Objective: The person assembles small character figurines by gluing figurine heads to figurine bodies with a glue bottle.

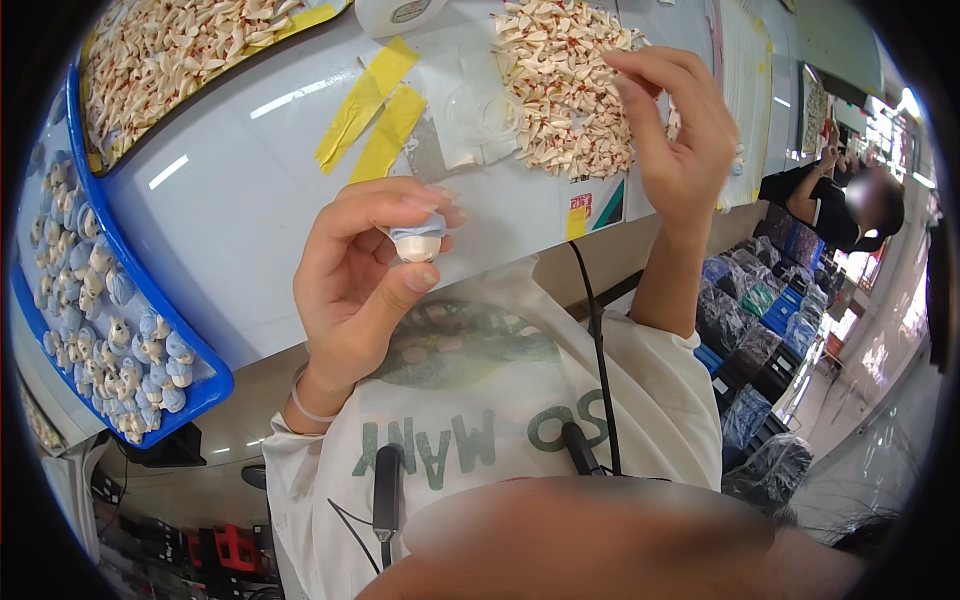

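Thumb and fingers of my left hand (350, 270) pinch a small figurine head (417, 240), pale blue on top and cream below, above the table's near edge. My right hand (685, 135) is at the right side of a pile of small cream pieces with red bits (565, 85). Its thumb and forefinger tips are drawn close together over the pile; anything between them is too small to make out.
A blue tray (215, 385) at the left holds many similar blue-and-cream heads. Behind it lies another tray of cream pieces (180, 60). Yellow tape strips (370, 110) and a clear round lid (485, 115) lie mid-table. Wrapped bins (750, 340) and another person (840, 200) are at right.
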